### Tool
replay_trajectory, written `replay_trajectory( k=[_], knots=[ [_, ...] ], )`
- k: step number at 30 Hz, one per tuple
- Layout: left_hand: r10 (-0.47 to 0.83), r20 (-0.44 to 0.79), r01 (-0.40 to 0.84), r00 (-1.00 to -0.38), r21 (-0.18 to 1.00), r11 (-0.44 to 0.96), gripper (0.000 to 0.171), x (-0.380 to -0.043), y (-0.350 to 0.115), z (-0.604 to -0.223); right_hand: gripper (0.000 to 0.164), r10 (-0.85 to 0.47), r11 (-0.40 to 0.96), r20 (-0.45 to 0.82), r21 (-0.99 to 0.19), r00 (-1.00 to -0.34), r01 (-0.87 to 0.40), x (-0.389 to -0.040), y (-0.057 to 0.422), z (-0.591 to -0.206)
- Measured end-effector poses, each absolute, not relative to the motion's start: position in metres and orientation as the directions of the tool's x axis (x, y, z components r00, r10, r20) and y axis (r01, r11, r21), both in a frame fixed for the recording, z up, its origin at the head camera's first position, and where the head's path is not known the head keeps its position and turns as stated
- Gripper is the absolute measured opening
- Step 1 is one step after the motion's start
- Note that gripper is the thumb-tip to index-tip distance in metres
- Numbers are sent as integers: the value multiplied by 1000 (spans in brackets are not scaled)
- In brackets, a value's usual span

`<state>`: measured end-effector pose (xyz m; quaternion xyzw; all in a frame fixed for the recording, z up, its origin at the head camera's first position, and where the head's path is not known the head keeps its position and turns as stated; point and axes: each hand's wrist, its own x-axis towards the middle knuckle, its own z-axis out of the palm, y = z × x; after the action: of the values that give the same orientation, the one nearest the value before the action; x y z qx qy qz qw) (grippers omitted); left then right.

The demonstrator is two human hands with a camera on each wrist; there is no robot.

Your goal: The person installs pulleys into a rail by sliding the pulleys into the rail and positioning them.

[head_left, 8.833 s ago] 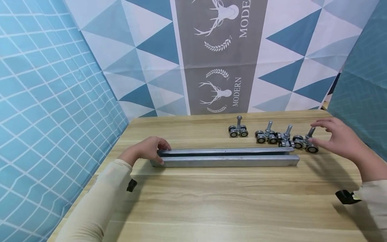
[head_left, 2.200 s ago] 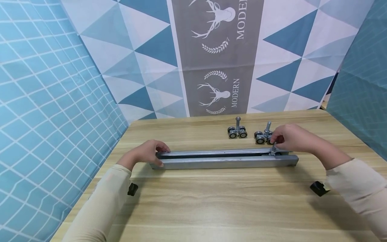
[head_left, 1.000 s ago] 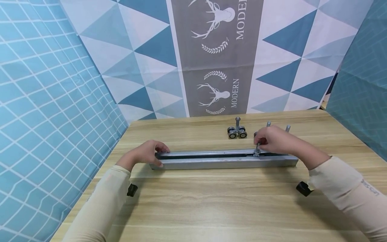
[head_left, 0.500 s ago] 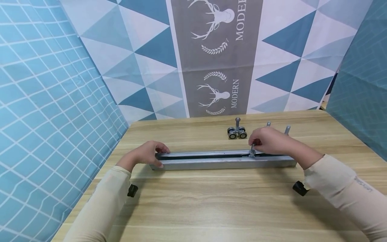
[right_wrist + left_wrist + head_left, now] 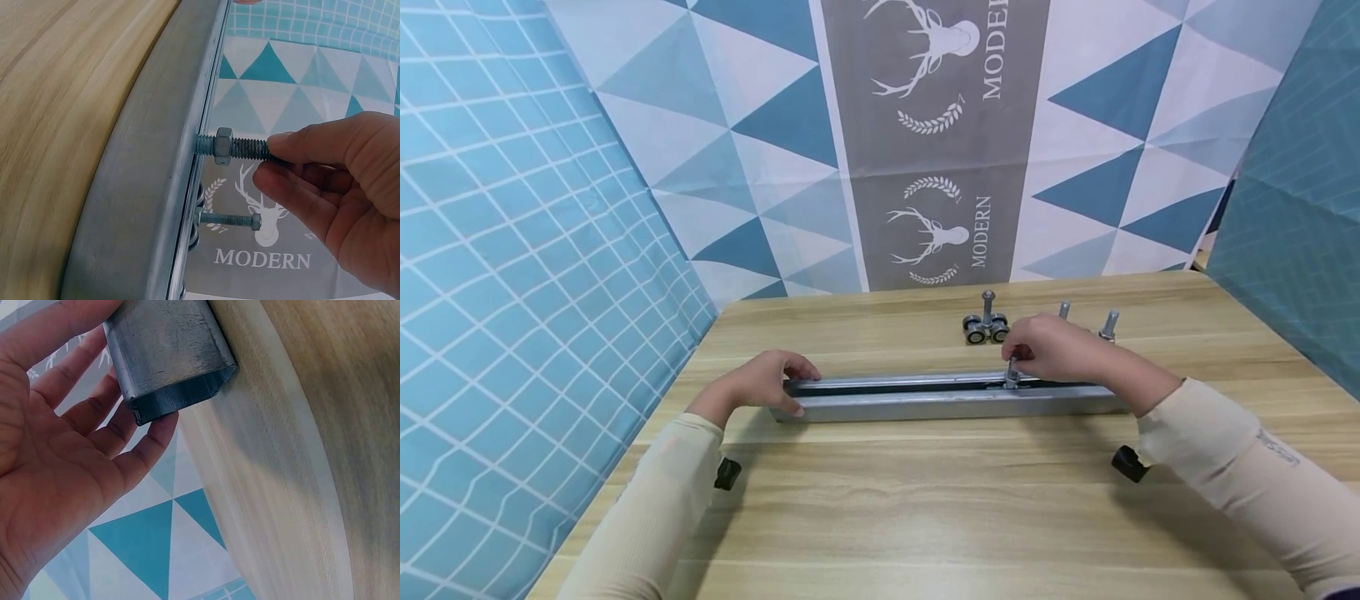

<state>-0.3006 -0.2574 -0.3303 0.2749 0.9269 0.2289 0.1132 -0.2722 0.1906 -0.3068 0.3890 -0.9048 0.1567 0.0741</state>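
Now the right hand [image 5: 1052,350] pinches the threaded bolt [image 5: 240,147] of a roller trolley between thumb and fingertips [image 5: 294,145]; the bolt stands up through the slot of the steel track [image 5: 951,398], with a hex nut [image 5: 223,145] just above the slot. The trolley's wheels are hidden inside the track. The track lies lengthwise, left to right, on the wooden bench [image 5: 925,500]. At its left end the left hand [image 5: 760,385] holds it, fingers curled over the far side and thumb on the near side; the left wrist view shows the open end of the channel [image 5: 172,400] against those fingers. Just beyond the track, on the far right of the bench, a loose roller trolley [image 5: 987,325] stands upright, and two more bolt tops [image 5: 1108,323] show behind the right hand.
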Motion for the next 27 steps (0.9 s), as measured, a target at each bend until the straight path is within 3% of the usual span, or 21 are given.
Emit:
replay_trajectory(
  k=[27],
  knots=[
    [544,-97,440,-833,480,759,50,-300,-255,-330,14,-727,602,234,-235,-646,-763,-276,170,-305]
  ],
)
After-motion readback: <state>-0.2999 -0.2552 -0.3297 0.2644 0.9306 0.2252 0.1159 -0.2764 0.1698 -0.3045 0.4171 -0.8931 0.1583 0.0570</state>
